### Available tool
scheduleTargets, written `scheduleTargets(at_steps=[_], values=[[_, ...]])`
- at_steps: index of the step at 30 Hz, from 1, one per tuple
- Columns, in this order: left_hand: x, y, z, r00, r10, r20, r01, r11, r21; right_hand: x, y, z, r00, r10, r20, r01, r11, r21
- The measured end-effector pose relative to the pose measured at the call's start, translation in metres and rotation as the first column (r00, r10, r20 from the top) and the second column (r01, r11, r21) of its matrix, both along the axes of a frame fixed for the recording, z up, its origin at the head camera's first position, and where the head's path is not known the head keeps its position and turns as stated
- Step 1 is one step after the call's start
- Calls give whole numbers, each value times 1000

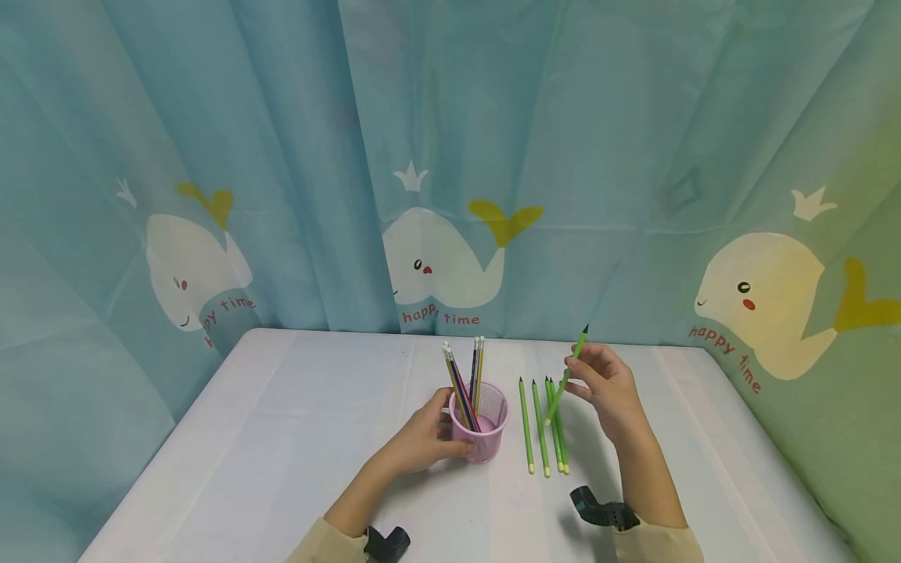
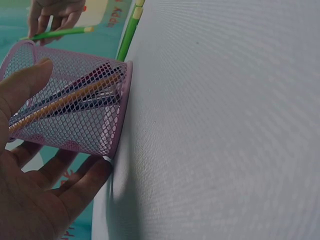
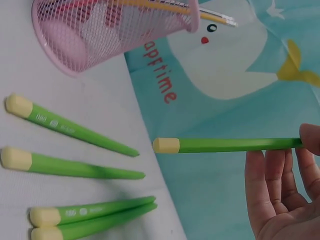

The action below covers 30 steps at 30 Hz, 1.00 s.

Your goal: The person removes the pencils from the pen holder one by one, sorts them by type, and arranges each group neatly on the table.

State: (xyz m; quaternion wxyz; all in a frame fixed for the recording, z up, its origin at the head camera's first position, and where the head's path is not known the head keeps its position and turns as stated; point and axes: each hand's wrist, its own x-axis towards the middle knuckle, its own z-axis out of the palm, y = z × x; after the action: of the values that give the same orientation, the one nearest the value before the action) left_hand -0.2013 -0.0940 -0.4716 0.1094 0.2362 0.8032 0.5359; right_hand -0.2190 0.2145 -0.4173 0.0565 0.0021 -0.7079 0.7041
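A: What are we seeing in the right hand (image 1: 611, 385)?

B: Its grip pinches a slim green pencil (image 3: 225, 145) between thumb and fingers, in front of the lying green pencils (image 1: 540, 430) as we look from the head. The barrel is smooth, straight and edged – with a rounded, cream-coloured end.

A: Which way does it point?

B: In the head view the long axis slants: dark tip up and rightward, cream end down. The four on the bench (image 1: 281, 446) lie roughly side by side, tips toward the curtain (image 1: 598, 117), two touching.

A: And the left hand (image 1: 421, 439)?

B: That grip curls around a pink mesh cup (image 1: 487, 447), thumb on the near side. We note a smooth, round rim. Inside lean striped pencils (image 1: 462, 387), silvery ferrules and pale erasers up.

A: What can't we make out?

B: In the right wrist view the held tip is lost behind the thumb – and the mesh blurs the cup's contents, so we cannot count them. Nor can we tell whether its base sits quite flat.
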Motion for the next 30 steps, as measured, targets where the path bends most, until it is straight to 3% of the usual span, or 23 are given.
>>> scheduleTargets(at_steps=[16, 30], values=[[1, 0, 1, 1000, 4, 15, -4, 1000, 0, -6, 15, -16, 993, -36, 113, 21, 991, 131], [1, 0, 3, 1000, 2, 12, -2, 1000, -3, -11, 18, -30, 965, -61, 256, -10, 964, 266]])
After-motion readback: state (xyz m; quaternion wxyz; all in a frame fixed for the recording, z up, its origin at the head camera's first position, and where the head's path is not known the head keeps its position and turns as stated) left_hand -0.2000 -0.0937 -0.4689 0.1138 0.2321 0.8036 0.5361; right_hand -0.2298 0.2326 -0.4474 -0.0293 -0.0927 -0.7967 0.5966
